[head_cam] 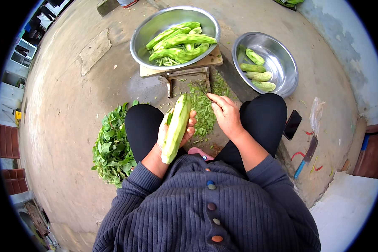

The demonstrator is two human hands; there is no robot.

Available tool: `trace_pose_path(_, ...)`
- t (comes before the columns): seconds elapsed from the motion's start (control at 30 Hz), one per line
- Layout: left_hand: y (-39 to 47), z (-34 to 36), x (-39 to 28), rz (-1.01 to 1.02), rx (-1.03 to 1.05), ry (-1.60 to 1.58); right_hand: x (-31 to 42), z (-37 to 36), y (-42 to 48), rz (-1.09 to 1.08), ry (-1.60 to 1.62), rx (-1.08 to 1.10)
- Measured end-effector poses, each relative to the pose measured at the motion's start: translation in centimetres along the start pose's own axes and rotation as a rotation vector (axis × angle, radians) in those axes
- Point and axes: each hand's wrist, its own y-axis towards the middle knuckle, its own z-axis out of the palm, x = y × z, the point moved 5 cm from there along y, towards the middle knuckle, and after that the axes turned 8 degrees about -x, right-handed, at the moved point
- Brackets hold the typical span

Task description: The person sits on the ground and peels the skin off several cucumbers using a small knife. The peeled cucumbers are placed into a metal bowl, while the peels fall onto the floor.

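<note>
My left hand grips a long, pale green gourd above my lap, with its far end tilted up and away from me. Most of its surface looks peeled, though a darker strip of skin shows on its left side. My right hand is just right of the gourd, apart from it. Its fingers are closed around a small, thin tool, mostly hidden, perhaps a peeler or knife. Green peelings litter the ground beneath both hands.
A large metal basin of peeled gourds and cut green pieces sits on a low wooden stool. A second metal basin holds several gourds. Leafy greens lie at left; a phone and blue-handled knife lie at right.
</note>
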Motion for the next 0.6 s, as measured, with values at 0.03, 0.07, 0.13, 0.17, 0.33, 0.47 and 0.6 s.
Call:
trace_pose_path(0.03, 0.0, 0.1, 0.0, -0.002, 0.026, -0.027, 0.2, 0.2, -0.1, -0.008, 0.013, 0.006)
trace_pose_path(0.07, -0.2, 0.5, 0.0, -0.007, 0.089, -0.052, 0.5, 0.2, -0.1, -0.017, 0.026, 0.012)
trace_pose_path(0.13, -0.3, 0.8, 0.0, -0.037, 0.117, -0.07, 1.2, 0.2, -0.1, -0.103, 0.018, 0.003)
trace_pose_path(0.17, -0.3, 0.9, 0.0, -0.052, 0.131, -0.078, 1.7, 0.2, -0.2, -0.18, -0.002, -0.012)
trace_pose_path(0.33, 0.2, -2.0, -0.4, 0.021, 0.093, 0.148, 5.6, 0.7, -1.0, -0.519, -0.049, 0.037)
trace_pose_path(0.47, 0.2, -1.8, 0.0, 0.006, 0.012, 0.217, 4.2, 0.5, -0.3, -0.39, -0.204, 0.028)
trace_pose_path(0.6, -0.4, 0.2, 0.8, 0.023, -0.029, 0.316, -0.5, -0.3, 0.3, -0.02, -0.188, -0.047)
